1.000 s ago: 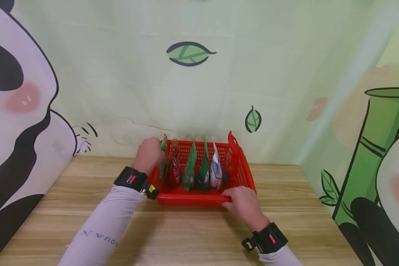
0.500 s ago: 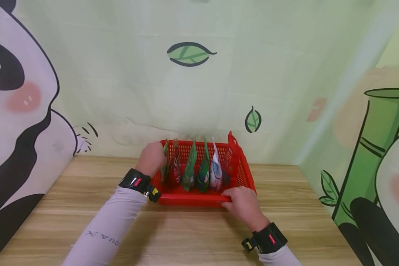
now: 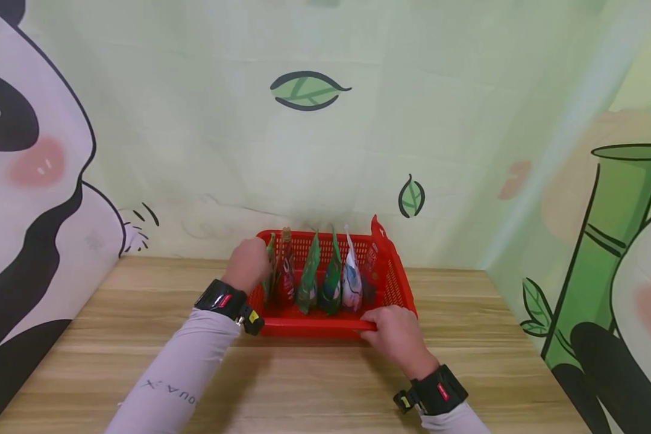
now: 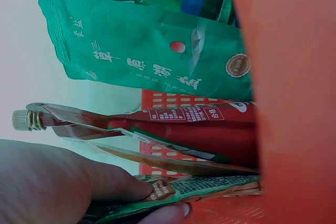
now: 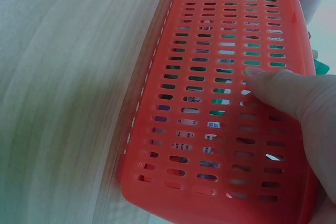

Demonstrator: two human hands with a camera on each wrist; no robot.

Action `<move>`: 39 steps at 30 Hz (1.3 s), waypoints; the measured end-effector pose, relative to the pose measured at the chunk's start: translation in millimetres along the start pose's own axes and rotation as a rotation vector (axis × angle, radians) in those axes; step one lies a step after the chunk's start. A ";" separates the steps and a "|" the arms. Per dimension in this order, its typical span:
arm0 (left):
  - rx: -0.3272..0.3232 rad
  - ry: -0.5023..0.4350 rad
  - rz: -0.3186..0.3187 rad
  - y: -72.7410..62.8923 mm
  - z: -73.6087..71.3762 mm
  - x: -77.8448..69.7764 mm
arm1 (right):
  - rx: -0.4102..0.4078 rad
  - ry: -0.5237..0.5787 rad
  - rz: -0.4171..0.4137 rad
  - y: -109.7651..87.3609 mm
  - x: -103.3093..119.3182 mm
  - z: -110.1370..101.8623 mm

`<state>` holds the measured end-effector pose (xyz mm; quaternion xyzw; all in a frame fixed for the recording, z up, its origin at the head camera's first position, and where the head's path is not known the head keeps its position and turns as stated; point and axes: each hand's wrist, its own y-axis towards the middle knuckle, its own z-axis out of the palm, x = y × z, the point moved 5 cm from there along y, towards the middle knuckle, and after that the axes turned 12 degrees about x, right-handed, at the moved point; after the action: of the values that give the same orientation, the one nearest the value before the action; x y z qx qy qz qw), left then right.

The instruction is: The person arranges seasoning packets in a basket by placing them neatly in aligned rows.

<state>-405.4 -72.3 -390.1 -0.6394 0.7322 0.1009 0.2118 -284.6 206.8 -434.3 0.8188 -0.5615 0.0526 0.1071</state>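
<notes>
A red plastic basket holds a row of upright packets. At its left end my left hand pinches a flat green and brown packet between thumb and fingers; the packet stands inside the left wall. Beside it is a red spouted pouch with a tan cap, with a thin brown-edged packet between the two. A green pouch printed with white characters comes after that. My right hand grips the basket's front rim near the right corner, its thumb pressed on the slotted outer wall in the right wrist view.
Farther right in the basket are another green pouch, a white pouch and a red bag at the right wall. The basket stands on a wooden table before a printed backdrop.
My left hand has moved slightly right and down with the green and brown packet, which now sits lower in the basket. The right hand stays on the rim.
</notes>
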 end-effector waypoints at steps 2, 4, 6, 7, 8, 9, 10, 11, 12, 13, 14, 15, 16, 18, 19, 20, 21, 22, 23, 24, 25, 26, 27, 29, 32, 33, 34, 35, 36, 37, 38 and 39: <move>0.006 -0.009 -0.010 0.9 0.5 0.8 | 0.010 0.002 0.005 0.6 0.4 -0.2; 0.010 -0.016 -0.016 1.5 1.1 1.7 | 0.021 0.005 0.010 1.0 0.4 -0.2; 0.008 -0.013 -0.020 1.5 1.4 1.9 | 0.027 0.006 0.015 1.4 0.1 0.3; 0.007 -0.013 -0.021 1.5 1.8 2.1 | 0.028 0.005 0.016 1.6 -0.1 0.5; 0.010 -0.015 -0.023 1.5 2.2 2.4 | 0.025 0.001 0.015 1.6 -0.1 0.5; 0.011 -0.017 -0.027 1.4 2.3 2.4 | 0.022 -0.001 0.014 1.6 -0.2 0.5; 0.010 -0.014 -0.025 1.4 2.4 2.2 | 0.019 -0.002 0.013 1.3 -0.4 0.9; 0.009 -0.013 -0.023 1.4 2.6 2.0 | 0.015 -0.002 0.012 1.1 -0.6 1.1; 0.010 -0.012 -0.021 1.3 2.5 2.0 | 0.012 -0.001 0.010 0.9 -0.7 1.4; 0.009 -0.010 -0.016 1.2 2.3 1.9 | 0.010 0.001 0.008 0.7 -0.8 1.5; 0.009 -0.010 -0.015 1.3 2.1 2.0 | 0.007 0.003 0.006 0.5 -0.8 1.5; 0.011 -0.014 -0.015 1.3 1.9 2.0 | 0.006 0.004 0.005 0.5 -0.9 1.7; 0.015 -0.021 -0.016 1.4 1.7 2.1 | 0.005 0.004 0.004 0.6 -0.9 1.7; 0.028 -0.033 -0.024 1.5 1.5 2.6 | 0.003 0.000 0.002 0.8 -1.0 1.8; 0.034 -0.040 -0.028 1.6 1.5 2.8 | 0.003 -0.001 0.001 0.8 -0.9 1.7; 0.042 -0.048 -0.034 1.7 1.7 2.9 | 0.002 -0.004 0.000 0.9 -0.9 1.6; 0.046 -0.050 -0.037 1.7 1.4 2.9 | 0.002 -0.006 -0.001 1.0 -0.9 1.8; 0.045 -0.047 -0.035 1.8 1.1 2.8 | 0.003 -0.003 0.000 1.1 -1.0 1.8; 0.046 -0.047 -0.033 1.9 1.0 2.8 | 0.004 0.000 0.001 1.3 -1.3 2.0; 0.044 -0.049 -0.032 2.0 0.8 2.7 | 0.006 0.006 0.002 1.3 -1.4 2.1; 0.043 -0.053 -0.032 2.0 0.8 3.2 | 0.008 0.011 0.004 1.5 -1.5 2.2; 0.041 -0.055 -0.031 1.9 0.5 3.4 | 0.009 0.014 0.007 1.7 -1.7 2.4; 0.043 -0.062 -0.031 1.9 0.5 3.8 | 0.010 0.017 0.009 1.8 -1.6 2.2; 0.050 -0.077 -0.035 2.3 1.2 4.7 | 0.012 0.019 0.014 1.9 -1.7 2.1; 0.058 -0.092 -0.039 2.1 1.9 5.9 | 0.013 0.014 0.018 1.6 -1.2 1.7; 0.058 -0.094 -0.038 1.9 1.9 6.1 | 0.012 0.013 0.018 1.5 -1.0 1.5; 0.058 -0.095 -0.038 1.6 1.8 6.2 | 0.012 0.013 0.017 1.5 -0.9 1.5; 0.060 -0.099 -0.040 1.0 1.6 6.3 | 0.011 0.012 0.016 1.4 -0.7 1.4; 0.063 -0.101 -0.039 0.3 1.2 6.3 | 0.011 0.011 0.015 1.3 -0.5 1.2; 0.066 -0.105 -0.039 -0.4 0.8 6.3 | 0.011 0.010 0.014 1.3 -0.3 1.2; 0.069 -0.108 -0.042 -1.0 0.5 6.4 | 0.012 0.008 0.015 1.4 -0.2 1.2; 0.074 -0.112 -0.044 -1.6 0.1 6.4 | 0.013 0.006 0.015 1.5 -0.2 1.5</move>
<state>-404.4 -78.3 -392.8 -0.6403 0.7084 0.1047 0.2780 -286.1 206.1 -435.6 0.8151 -0.5669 0.0597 0.1030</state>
